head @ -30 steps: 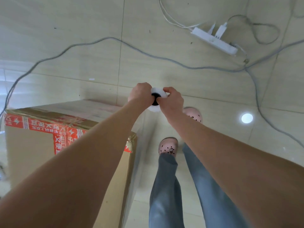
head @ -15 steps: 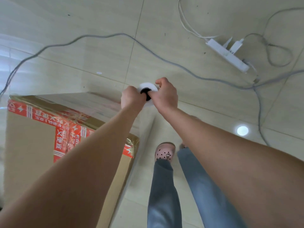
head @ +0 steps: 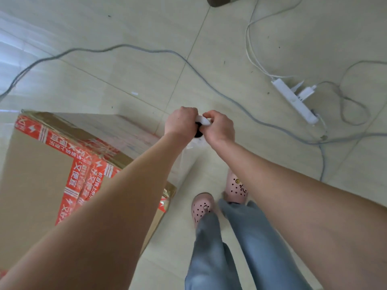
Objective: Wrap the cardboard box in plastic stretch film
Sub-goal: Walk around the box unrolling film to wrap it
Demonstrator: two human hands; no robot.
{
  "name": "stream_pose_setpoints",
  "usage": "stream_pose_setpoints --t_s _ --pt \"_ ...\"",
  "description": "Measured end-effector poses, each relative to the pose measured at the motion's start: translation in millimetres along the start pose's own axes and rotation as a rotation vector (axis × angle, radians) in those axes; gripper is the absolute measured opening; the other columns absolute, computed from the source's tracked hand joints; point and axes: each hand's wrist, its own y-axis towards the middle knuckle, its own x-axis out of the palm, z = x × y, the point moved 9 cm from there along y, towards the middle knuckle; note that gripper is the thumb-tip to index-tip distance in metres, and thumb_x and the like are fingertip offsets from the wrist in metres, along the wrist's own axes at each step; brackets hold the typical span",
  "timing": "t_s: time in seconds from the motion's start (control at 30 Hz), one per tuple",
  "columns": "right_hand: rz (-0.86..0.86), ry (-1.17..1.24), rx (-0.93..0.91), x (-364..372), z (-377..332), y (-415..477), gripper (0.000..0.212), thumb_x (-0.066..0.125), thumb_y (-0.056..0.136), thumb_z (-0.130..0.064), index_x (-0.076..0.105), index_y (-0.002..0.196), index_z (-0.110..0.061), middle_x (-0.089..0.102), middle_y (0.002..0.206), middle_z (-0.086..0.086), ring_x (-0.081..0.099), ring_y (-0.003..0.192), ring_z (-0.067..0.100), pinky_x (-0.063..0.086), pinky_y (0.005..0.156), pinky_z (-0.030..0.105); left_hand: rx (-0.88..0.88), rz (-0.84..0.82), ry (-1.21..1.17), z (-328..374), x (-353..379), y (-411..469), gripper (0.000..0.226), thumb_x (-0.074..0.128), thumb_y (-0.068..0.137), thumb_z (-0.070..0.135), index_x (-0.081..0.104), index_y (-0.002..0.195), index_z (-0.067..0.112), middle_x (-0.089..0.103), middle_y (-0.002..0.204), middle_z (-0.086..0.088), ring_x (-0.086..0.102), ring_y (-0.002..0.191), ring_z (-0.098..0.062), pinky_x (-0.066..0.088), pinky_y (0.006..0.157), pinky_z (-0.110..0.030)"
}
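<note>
Cardboard banded with red printed tape (head: pixel 69 147) is standing on the tiled floor (head: pixel 125 80) to the person's left: the box (head: pixel 35 174), upright, its near corner just beside the person's legs. Both arms are reaching forward, the left one crossing above the box. The left hand (head: pixel 181 122) and right hand (head: pixel 219 127) are meeting knuckle to knuckle. The fingers (head: pixel 210 115) of both are clenching around the top end of the roll (head: pixel 204 120), which is showing only as a sliver of white with a dark core between them. Below the hands a sheet of clear film (head: pixel 188 162) is hanging down and running toward the box's side; where it meets the cardboard I cannot tell. Pink clogs (head: pixel 202 207) and blue jeans (head: pixel 211 248) are showing beneath the arms. A grey cable (head: pixel 146 51) is snaking across the floor beyond the hands, and a white power strip (head: pixel 293 100) is lying off to the right with plugs in it.
</note>
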Motion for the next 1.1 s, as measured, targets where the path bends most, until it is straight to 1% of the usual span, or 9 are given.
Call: stream_pose_setpoints --t_s 0.07,0.17,0.27,0.4,0.47,0.57,0.73,1.0,1.1 --pt "0.006 0.001 -0.001 3 -4 2 0.029 0.061 0.078 -0.017 0.06 0.105 -0.024 0.063 0.104 -0.001 0.059 0.087 0.021 0.043 0.067 0.026 -0.068 0.039 -0.087 -13 -5 2 0.022 0.051 0.082 0.011 0.063 0.1 0.01 0.064 0.092 -0.012 0.061 0.086 -0.033 0.041 0.061 -0.031" --pt "0.001 -0.009 0.064 14 -5 2 0.031 0.065 0.073 -0.029 0.046 0.099 -0.028 0.054 0.097 -0.003 0.053 0.075 0.019 0.034 0.055 0.025 -0.197 0.096 -0.227 -40 -7 4 0.011 0.056 0.079 0.012 0.06 0.088 0.01 0.058 0.079 -0.007 0.054 0.073 -0.028 0.037 0.058 -0.029" --pt "-0.018 0.037 0.056 24 -20 8 0.033 0.064 0.073 -0.029 0.048 0.102 -0.028 0.054 0.096 -0.003 0.051 0.067 0.012 0.034 0.052 0.022 -0.299 0.115 -0.328 -65 -10 8 0.01 0.06 0.078 0.019 0.058 0.084 0.011 0.053 0.074 -0.004 0.05 0.07 -0.026 0.038 0.059 -0.028" --pt "-0.027 -0.025 -0.024 31 -53 22 0.032 0.06 0.074 -0.018 0.059 0.105 -0.025 0.06 0.1 -0.003 0.056 0.081 0.02 0.045 0.069 0.026 -0.406 0.068 -0.489 -87 -9 14 0.018 0.059 0.078 0.022 0.058 0.083 0.005 0.062 0.073 -0.008 0.064 0.073 -0.03 0.054 0.062 -0.034" --pt "-0.02 -0.111 -0.06 29 -69 30 0.031 0.059 0.074 -0.015 0.063 0.103 -0.025 0.058 0.088 -0.007 0.053 0.078 0.019 0.042 0.068 0.025 -0.41 0.007 -0.493 -90 -9 20 0.023 0.06 0.079 0.023 0.059 0.086 0.002 0.066 0.08 -0.012 0.066 0.076 -0.031 0.055 0.064 -0.036" --pt "-0.042 -0.236 -0.079 31 -85 39 0.025 0.058 0.074 -0.013 0.065 0.096 -0.025 0.059 0.078 -0.006 0.056 0.076 0.021 0.041 0.063 0.025 -0.291 -0.001 -0.372 -84 -21 32 0.018 0.061 0.081 0.022 0.052 0.086 0.007 0.058 0.082 -0.009 0.054 0.074 -0.029 0.037 0.057 -0.031" --pt "-0.011 -0.211 -0.055 39 -87 41 0.032 0.063 0.075 -0.021 0.061 0.106 -0.028 0.063 0.1 -0.004 0.051 0.076 0.017 0.035 0.064 0.023 -0.106 -0.041 -0.237 -67 -34 48 0.031 0.051 0.079 0.01 0.061 0.108 0.017 0.065 0.096 -0.009 0.063 0.086 -0.032 0.045 0.061 -0.03" --pt "-0.045 -0.303 -0.162 62 -122 53 0.027 0.056 0.074 -0.015 0.065 0.097 -0.028 0.064 0.101 -0.001 0.053 0.077 0.018 0.035 0.064 0.025 -0.235 -0.006 -0.408 -106 -39 59 0.003 0.053 0.079 0.012 0.052 0.081 0.01 0.056 0.077 -0.007 0.056 0.073 -0.031 0.037 0.054 -0.028" --pt "-0.055 -0.274 -0.175 72 -140 59 0.032 0.055 0.075 -0.013 0.062 0.103 -0.028 0.061 0.106 -0.002 0.053 0.082 0.017 0.035 0.063 0.024 -0.365 0.013 -0.574 -128 -40 62 0.007 0.053 0.079 0.016 0.053 0.081 0.009 0.062 0.079 -0.008 0.064 0.073 -0.03 0.054 0.062 -0.036"
